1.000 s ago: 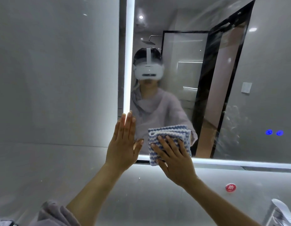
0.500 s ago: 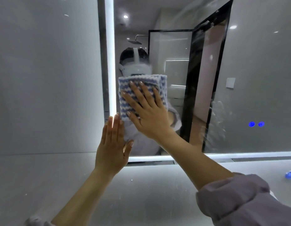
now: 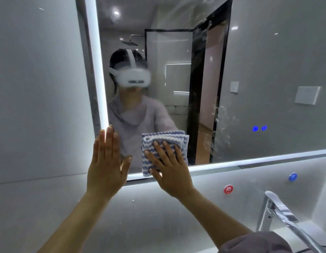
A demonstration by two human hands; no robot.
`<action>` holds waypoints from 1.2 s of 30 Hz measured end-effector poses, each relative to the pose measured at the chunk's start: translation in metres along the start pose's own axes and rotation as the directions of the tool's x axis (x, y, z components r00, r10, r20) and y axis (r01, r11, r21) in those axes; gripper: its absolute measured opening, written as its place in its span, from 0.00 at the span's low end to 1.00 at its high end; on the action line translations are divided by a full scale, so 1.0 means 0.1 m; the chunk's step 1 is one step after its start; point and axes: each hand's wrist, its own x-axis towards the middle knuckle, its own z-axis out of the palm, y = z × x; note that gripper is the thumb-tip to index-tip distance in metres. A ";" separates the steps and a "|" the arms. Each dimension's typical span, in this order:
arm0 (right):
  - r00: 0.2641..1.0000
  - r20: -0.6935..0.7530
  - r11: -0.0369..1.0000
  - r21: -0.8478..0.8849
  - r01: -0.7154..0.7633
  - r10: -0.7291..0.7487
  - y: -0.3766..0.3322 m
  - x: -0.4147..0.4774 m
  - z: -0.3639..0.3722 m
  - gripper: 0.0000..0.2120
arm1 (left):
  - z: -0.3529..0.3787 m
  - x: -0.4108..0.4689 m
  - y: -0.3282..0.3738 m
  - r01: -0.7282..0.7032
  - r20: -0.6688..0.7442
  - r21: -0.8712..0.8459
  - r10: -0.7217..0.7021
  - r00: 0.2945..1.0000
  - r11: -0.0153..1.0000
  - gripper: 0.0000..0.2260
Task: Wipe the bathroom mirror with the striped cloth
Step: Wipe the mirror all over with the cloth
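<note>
Striped cloth (image 3: 164, 143): folded, blue-white zigzag weave, flat against mirror (image 3: 268, 70) at its lower left corner. Your right hand (image 3: 169, 170) presses it, fingers spread straight. Your left hand (image 3: 107, 165) lies flat just left, holding nothing.

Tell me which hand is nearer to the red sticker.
Right. The right hand lies on the striped cloth, just left of the red sticker; the left hand rests farther left, beyond the cloth.
</note>
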 end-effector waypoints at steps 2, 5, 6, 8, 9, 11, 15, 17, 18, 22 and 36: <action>1.000 0.015 1.000 -0.016 -0.003 0.003 -0.02 -0.10 0.03 0.25 | -0.01 0.00 0.00 0.000 0.000 0.000 0.000 1.000 1.000 0.34; 1.000 0.021 1.000 -0.006 -0.016 0.016 -0.03 -0.11 0.03 0.25 | -0.01 -0.01 0.00 0.000 0.010 -0.004 0.001 1.000 1.000 0.34; 1.000 0.023 1.000 0.001 -0.010 0.010 -0.02 -0.10 0.01 0.25 | -0.01 -0.01 0.00 -0.003 0.013 -0.002 0.003 1.000 1.000 0.34; 1.000 0.009 1.000 0.014 0.014 -0.014 0.02 -0.08 -0.01 0.25 | -0.01 0.00 0.00 -0.006 0.017 0.017 0.006 1.000 1.000 0.34; 1.000 0.000 0.999 0.022 0.029 -0.029 0.06 -0.08 -0.02 0.26 | -0.01 -0.01 0.00 -0.006 0.021 0.026 0.006 1.000 1.000 0.35; 0.998 -0.008 0.998 0.036 0.060 -0.059 0.12 -0.08 -0.04 0.27 | -0.01 -0.01 0.00 -0.008 0.026 0.032 0.007 1.000 0.999 0.35; 0.995 -0.004 0.994 0.055 0.098 -0.098 0.30 -0.10 -0.08 0.27 | -0.02 -0.01 0.00 -0.021 0.027 0.062 0.020 0.999 0.998 0.35; 0.994 -0.005 0.993 0.048 0.106 -0.105 0.44 -0.13 -0.09 0.26 | -0.03 -0.01 0.01 -0.017 0.028 0.072 0.015 0.999 0.997 0.36; 0.994 -0.004 0.994 0.043 0.105 -0.105 0.52 -0.16 -0.10 0.26 | -0.03 -0.01 0.02 -0.014 0.028 0.075 0.012 1.000 0.997 0.36; 0.995 0.011 0.995 0.029 0.094 -0.095 0.84 -0.27 -0.11 0.25 | -0.07 -0.01 0.05 -0.005 0.038 0.089 0.001 0.999 0.996 0.36; 1.000 0.022 1.000 -0.015 0.017 -0.016 1.80 -0.66 -0.17 0.24 | -0.03 -0.02 0.03 0.005 0.079 0.160 -0.018 0.997 0.987 0.37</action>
